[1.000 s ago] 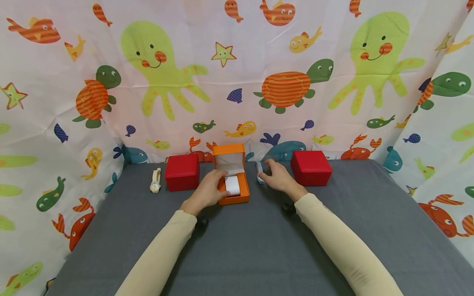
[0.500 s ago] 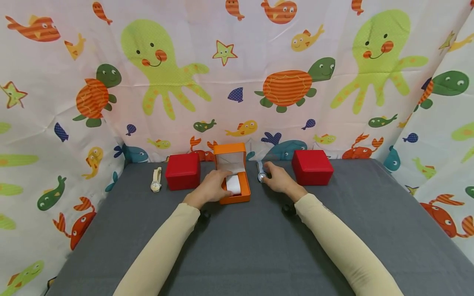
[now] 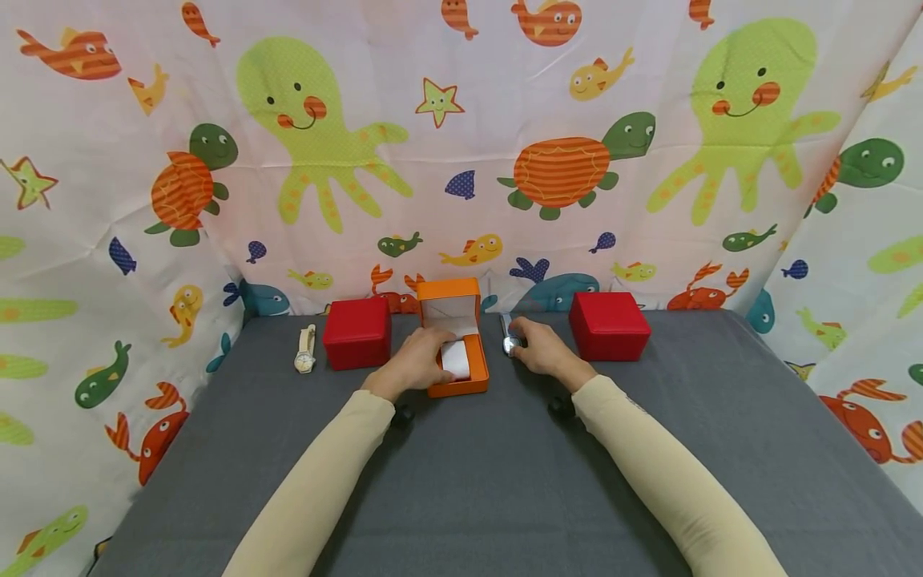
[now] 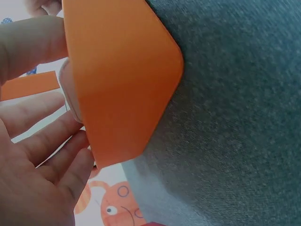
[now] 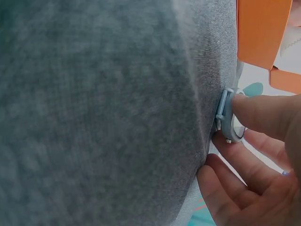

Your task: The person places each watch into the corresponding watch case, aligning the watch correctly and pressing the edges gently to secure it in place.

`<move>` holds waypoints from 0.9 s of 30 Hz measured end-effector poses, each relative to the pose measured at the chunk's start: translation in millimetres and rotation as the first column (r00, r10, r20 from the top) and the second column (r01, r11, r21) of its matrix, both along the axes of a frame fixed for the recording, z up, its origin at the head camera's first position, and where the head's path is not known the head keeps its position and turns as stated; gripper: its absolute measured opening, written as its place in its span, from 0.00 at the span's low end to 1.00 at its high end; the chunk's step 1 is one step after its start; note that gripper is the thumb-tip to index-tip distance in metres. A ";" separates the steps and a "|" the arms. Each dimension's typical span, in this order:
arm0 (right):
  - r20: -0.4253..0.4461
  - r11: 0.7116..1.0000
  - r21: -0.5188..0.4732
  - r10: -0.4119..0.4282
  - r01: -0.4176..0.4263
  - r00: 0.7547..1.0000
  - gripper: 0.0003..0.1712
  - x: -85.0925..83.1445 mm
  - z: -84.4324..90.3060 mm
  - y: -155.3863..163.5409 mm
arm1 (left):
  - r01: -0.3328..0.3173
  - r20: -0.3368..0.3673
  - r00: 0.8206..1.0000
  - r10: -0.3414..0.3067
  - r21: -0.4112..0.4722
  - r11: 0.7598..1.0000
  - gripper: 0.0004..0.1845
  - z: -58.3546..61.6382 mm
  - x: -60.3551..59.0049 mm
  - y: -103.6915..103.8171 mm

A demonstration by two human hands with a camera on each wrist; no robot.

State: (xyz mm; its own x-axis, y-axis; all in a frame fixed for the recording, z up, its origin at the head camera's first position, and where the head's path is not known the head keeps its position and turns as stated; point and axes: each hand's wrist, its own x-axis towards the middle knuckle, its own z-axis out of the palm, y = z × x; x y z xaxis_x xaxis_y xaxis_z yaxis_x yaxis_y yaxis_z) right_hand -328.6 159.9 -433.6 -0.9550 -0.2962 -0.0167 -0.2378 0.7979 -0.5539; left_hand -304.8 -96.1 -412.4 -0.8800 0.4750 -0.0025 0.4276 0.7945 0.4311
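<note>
In the head view an open orange watch box point(image 3: 459, 388) stands at the middle back of the table, with a white cushion point(image 3: 455, 360) inside. My left hand point(image 3: 411, 362) reaches over its left side, thumb and fingers on either side of the cushion, which it seems to pinch. The left wrist view shows the box's wall point(image 4: 122, 80) hiding the thumb tip. My right hand point(image 3: 546, 349) pinches a small wristwatch point(image 3: 510, 344) with a pale blue strap, right of the box. In the right wrist view the watch point(image 5: 231, 117) sits between thumb and fingers, against the cloth.
Red boxes stand left point(image 3: 356, 333) and right point(image 3: 609, 326) of the hands. A cream-strapped watch point(image 3: 305, 349) lies at far left. Grey cloth point(image 3: 469, 481) covers the table. A printed curtain point(image 3: 461, 160) rises behind it.
My right fingers have drawn in on the pale blue watch, and its face has come into view. My left hand has stayed at the orange box, shifting only slightly.
</note>
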 end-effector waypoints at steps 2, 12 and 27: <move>-0.002 1.000 -0.001 -0.003 0.003 1.000 0.25 -0.9 -0.1 -0.2 | 0.004 -0.002 1.000 -0.004 -0.005 1.000 0.37 0.6 0.1 0.9; -0.010 0.999 -0.052 -0.016 0.015 1.000 0.24 -1.6 0.6 -1.1 | 0.002 -0.003 1.000 -0.002 -0.020 1.000 0.37 1.7 4.8 2.5; -0.076 0.992 -0.124 -0.010 0.001 0.997 0.17 6.1 2.7 -2.5 | -0.015 -0.068 0.997 0.027 0.167 0.986 0.38 -3.9 20.2 -0.8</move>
